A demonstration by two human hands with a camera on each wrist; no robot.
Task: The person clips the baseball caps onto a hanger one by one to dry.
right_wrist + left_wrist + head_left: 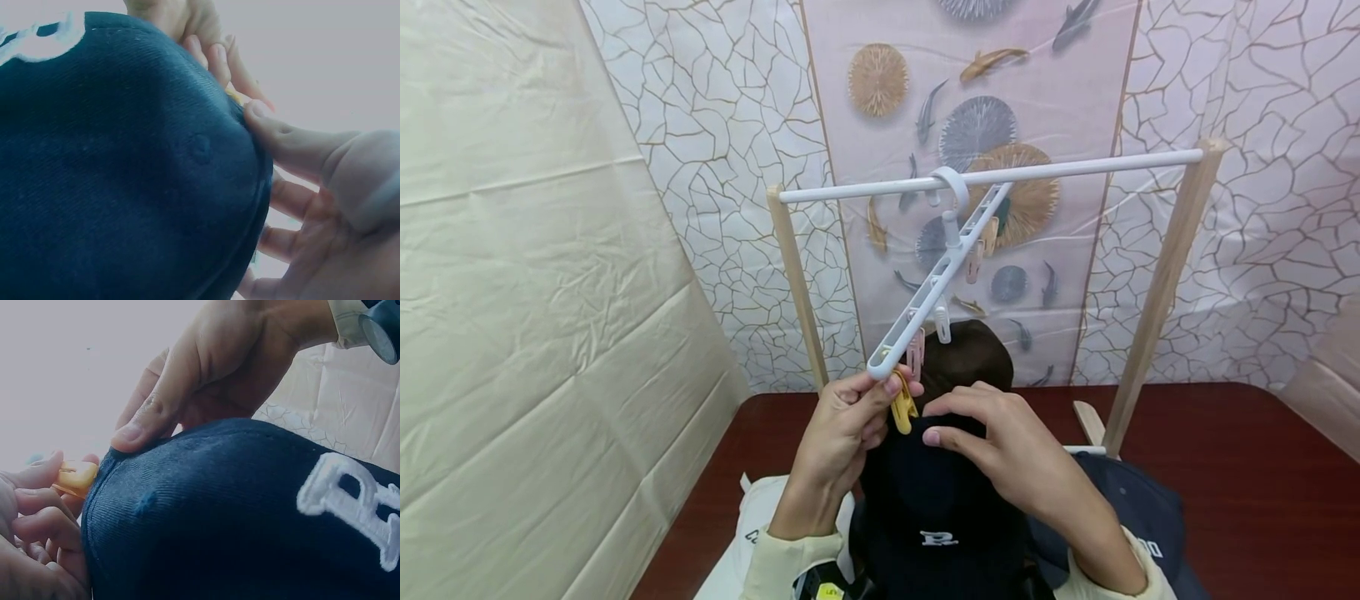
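Observation:
My left hand (pixel 842 429) pinches a yellow clothespin (pixel 903 407) at the near end of a white clip hanger (pixel 937 287). Just below hangs a dark navy cap (pixel 936 487) with a white embroidered letter on its front. The right hand (pixel 1011 442) grips the top edge of this cap, thumb on the outer cloth and fingers behind, as the right wrist view shows. In the left wrist view the clothespin (pixel 78 477) sits right at the cap's seamed edge (pixel 94 487). Behind the navy cap, a brown cap (pixel 973 358) hangs beneath the hanger.
The hanger hooks over a white rod (pixel 1075 169) between wooden posts (pixel 1165 292). Pink (pixel 915 354) and white (pixel 942 323) clothespins, among several, hang along it. On the dark red table (pixel 1247 492) lie a white cap (pixel 763 500) at left and a blue cap (pixel 1138 500) at right.

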